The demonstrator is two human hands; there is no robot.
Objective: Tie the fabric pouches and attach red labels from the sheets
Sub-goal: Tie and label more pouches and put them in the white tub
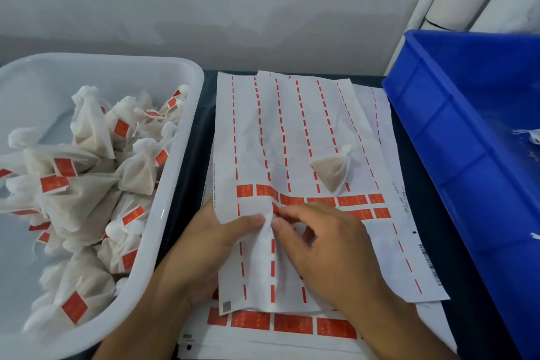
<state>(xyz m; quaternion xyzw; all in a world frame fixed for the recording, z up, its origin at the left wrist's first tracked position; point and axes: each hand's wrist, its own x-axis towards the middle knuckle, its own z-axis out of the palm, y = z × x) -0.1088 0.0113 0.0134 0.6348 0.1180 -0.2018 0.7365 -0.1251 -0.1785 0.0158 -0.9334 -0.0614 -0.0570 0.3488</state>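
Pinching the label sheet point(292, 131) below a tied pouch point(336, 169), left hand point(216, 242) and right hand point(324, 240) fingers gripped its raised fold.

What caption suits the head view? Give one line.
Both hands pinch a label sheet beside a tied pouch.

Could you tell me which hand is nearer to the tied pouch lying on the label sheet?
Right. The right hand lies just below the tied pouch, peeling at the label sheet; the left hand pinches the sheet further toward the white tub.
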